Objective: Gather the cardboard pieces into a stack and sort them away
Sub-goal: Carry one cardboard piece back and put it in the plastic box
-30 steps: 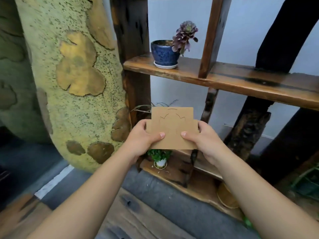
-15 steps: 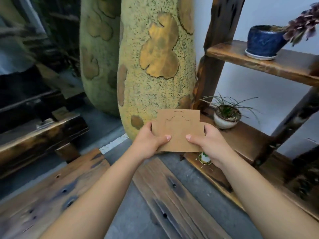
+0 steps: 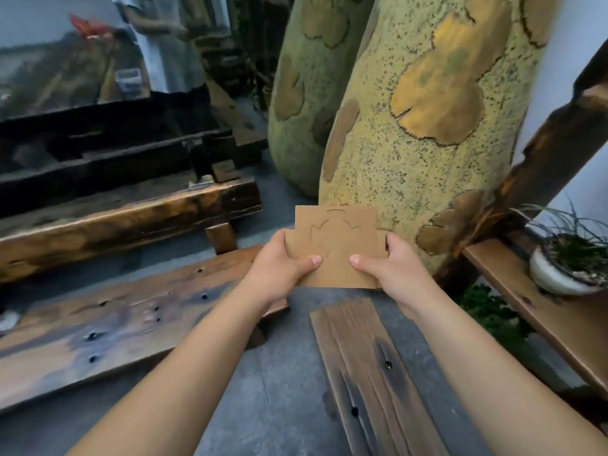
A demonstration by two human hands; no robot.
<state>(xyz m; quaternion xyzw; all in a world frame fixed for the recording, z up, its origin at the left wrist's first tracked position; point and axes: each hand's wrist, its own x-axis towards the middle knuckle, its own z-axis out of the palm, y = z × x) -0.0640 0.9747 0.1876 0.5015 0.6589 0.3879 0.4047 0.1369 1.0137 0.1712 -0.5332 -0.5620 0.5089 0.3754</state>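
Observation:
A brown cardboard stack (image 3: 335,238), cut with notched corners and curved slits on its face, is held upright in front of me at mid-frame. My left hand (image 3: 279,268) grips its left edge, thumb on the front face. My right hand (image 3: 391,268) grips the right edge the same way. Both forearms reach in from the bottom of the frame. How many pieces lie behind the front one is hidden.
Two tall speckled yellow-green vases (image 3: 427,126) stand just behind the stack. A wooden shelf (image 3: 526,307) with a small potted plant (image 3: 566,264) is at the right. Wooden planks (image 3: 371,366) lie on the grey floor below, a low wooden bench (image 3: 125,222) at left, a person (image 3: 167,44) far back.
My view has swung left, away from the shelf with the blue pot and towards the vases and bench. Both hands keep the same hold on the cardboard stack.

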